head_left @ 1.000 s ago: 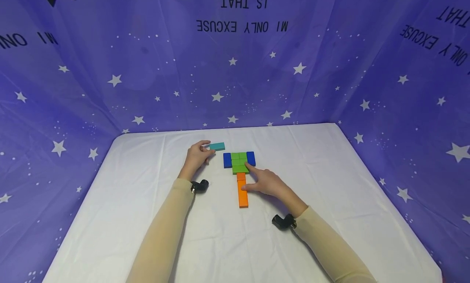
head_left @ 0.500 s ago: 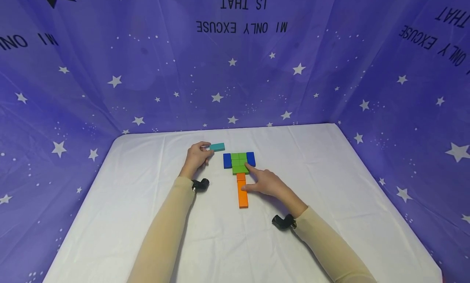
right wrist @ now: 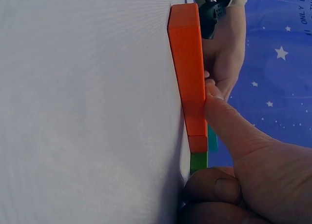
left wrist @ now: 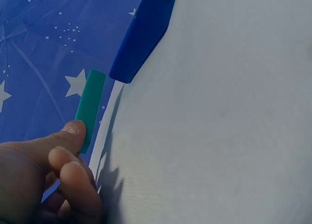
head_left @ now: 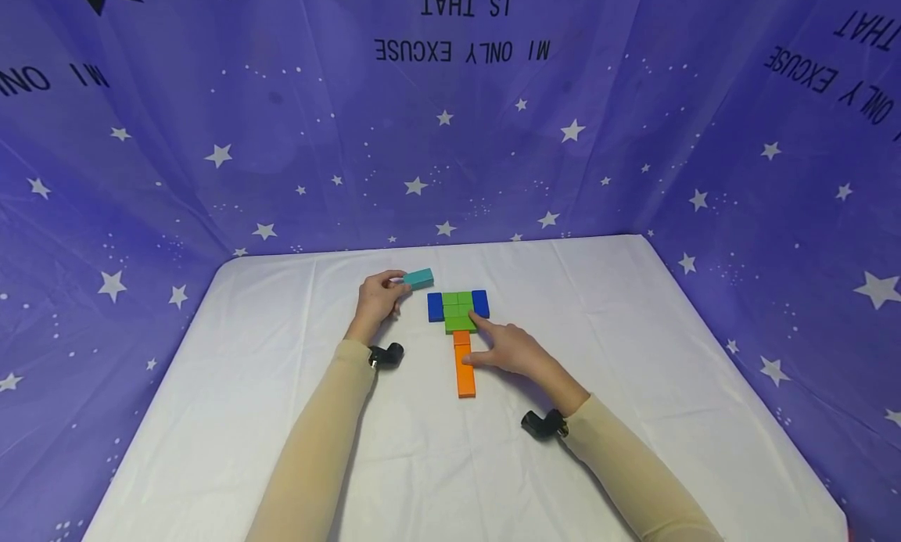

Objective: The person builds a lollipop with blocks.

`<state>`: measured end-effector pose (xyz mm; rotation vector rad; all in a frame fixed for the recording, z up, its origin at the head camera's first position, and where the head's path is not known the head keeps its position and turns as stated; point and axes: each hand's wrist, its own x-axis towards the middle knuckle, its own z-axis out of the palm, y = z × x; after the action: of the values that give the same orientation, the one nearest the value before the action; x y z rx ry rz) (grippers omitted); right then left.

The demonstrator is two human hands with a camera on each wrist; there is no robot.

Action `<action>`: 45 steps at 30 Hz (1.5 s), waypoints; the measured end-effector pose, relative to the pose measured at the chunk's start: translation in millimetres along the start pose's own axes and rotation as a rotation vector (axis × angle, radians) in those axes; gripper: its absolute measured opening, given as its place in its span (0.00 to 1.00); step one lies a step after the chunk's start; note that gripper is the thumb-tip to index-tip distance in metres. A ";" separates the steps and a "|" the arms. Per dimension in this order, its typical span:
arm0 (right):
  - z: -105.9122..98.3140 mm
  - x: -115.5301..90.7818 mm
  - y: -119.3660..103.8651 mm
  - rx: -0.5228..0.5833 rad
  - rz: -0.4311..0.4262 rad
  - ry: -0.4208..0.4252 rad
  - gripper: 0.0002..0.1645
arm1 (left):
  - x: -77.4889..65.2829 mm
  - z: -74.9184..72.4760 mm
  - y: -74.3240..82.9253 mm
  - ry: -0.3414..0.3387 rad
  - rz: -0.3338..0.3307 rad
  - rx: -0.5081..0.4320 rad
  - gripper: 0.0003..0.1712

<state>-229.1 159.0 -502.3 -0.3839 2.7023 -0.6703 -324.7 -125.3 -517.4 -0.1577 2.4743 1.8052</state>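
Observation:
My left hand [head_left: 378, 298] pinches one end of a teal rectangular block [head_left: 421, 278], beyond and left of the arrangement. In the left wrist view the thumb lies against the teal block [left wrist: 92, 104], which is off the tabletop. Several green blocks [head_left: 459, 309] lie joined in a patch, flanked by a left blue block [head_left: 436, 307] and a right blue block [head_left: 481, 303]. A long orange block [head_left: 465, 376] and a small orange block [head_left: 461, 338] run toward me below the green. My right hand [head_left: 517, 349] rests with spread fingers, index on the green, thumb on the long orange block.
A white cloth [head_left: 598, 331] covers the table. Purple star-patterned curtains [head_left: 450, 151] enclose its back and sides. Black wrist cameras sit on the left sleeve [head_left: 385, 355] and the right sleeve [head_left: 543, 425].
The teal block has lifted slightly and shifted a little to the right in my left hand. My right hand and the arranged blocks have stayed in place.

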 end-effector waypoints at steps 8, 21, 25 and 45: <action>-1.1 -0.1 0.4 -0.004 0.001 -0.002 0.62 | -1.4 2.7 8.8 -0.023 0.006 0.049 0.22; -2.8 0.0 -0.3 -0.002 0.005 -0.008 0.62 | -0.5 7.9 20.5 -0.050 0.080 0.145 0.22; -3.0 0.5 -0.9 -0.002 0.010 -0.015 0.62 | -1.3 12.0 26.7 -0.078 0.087 0.140 0.22; -2.0 0.7 0.1 -0.029 -0.007 -0.013 0.61 | -0.3 33.8 35.6 -0.117 0.134 0.330 0.21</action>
<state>-230.5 159.7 -500.9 -0.4041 2.7019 -0.6289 -328.9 -82.3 -494.0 0.1330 2.7054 1.3715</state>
